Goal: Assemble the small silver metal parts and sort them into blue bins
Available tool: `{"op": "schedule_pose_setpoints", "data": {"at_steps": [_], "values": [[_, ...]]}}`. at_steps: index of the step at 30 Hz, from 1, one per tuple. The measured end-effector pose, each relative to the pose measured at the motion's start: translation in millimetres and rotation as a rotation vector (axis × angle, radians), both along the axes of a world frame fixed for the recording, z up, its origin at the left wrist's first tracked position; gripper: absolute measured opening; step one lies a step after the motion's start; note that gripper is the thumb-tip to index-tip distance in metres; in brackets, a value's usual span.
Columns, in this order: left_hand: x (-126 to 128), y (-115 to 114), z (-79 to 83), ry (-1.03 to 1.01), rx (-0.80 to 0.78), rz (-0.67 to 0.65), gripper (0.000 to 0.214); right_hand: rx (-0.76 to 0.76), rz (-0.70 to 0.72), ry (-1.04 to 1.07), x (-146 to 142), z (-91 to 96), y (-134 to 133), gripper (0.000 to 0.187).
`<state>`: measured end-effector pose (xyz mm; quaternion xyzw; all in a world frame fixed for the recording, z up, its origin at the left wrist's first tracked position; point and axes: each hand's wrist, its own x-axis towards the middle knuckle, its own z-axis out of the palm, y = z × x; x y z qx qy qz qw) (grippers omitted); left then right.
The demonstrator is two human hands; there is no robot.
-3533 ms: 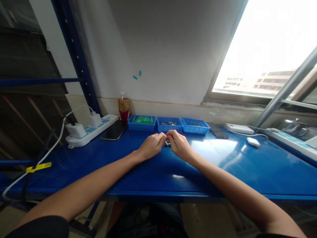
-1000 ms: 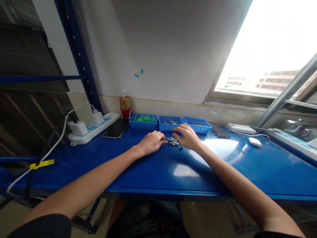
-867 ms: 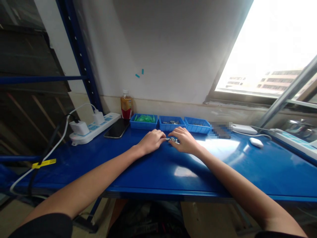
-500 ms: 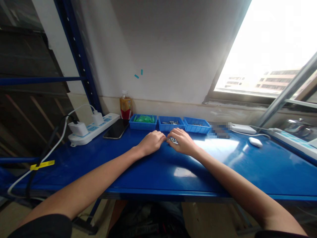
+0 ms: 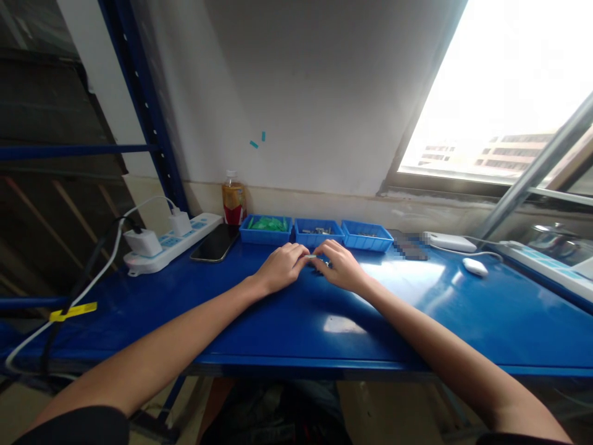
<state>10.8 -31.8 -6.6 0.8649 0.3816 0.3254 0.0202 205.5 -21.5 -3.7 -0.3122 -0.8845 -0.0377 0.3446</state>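
Note:
Over the middle of the blue table, my left hand (image 5: 283, 267) and my right hand (image 5: 341, 264) meet fingertip to fingertip. Both are closed in a pinch on a small pale rod-shaped piece (image 5: 312, 256), too small to make out its kind. Beneath the fingers of my right hand lie small shiny metal parts (image 5: 319, 265), partly hidden by that hand. Just beyond my hands stand three blue bins: the left bin (image 5: 265, 237) holds green plastic pieces, the middle bin (image 5: 319, 238) small metal parts, the right bin (image 5: 368, 242) more small parts.
Left of the bins are a drink bottle (image 5: 234, 201), a dark phone (image 5: 215, 243) and a white power strip (image 5: 152, 262) with plugs and cables. To the right lie a white charger-like block (image 5: 450, 241), a small white case (image 5: 475, 267) and another power strip (image 5: 551, 261).
The pale piece now shows between my fingertips, where it was hidden before. My right fingers have shifted slightly, covering more of the metal parts. The view has moved a little.

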Motion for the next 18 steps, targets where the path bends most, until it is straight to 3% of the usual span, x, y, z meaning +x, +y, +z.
{"op": "schedule_pose_setpoints", "data": {"at_steps": [3, 8, 13, 18], "values": [[0.2, 0.7, 0.0, 0.026, -0.007, 0.002, 0.027, 0.021, 0.024, -0.009, 0.7, 0.5, -0.5, 0.020], [0.7, -1.9, 1.5, 0.044, -0.043, -0.003, 0.032, 0.044, 0.047, -0.046, 0.0, 1.1, -0.9, 0.012], [0.9, -5.6, 3.5, -0.089, -0.057, 0.000, 0.025, 0.026, -0.005, 0.007, -0.6, 2.1, -1.9, 0.014], [1.6, -5.0, 2.8, -0.077, -0.021, -0.014, 0.015, -0.004, 0.018, 0.000, -1.2, 3.8, -3.1, 0.023]]}}
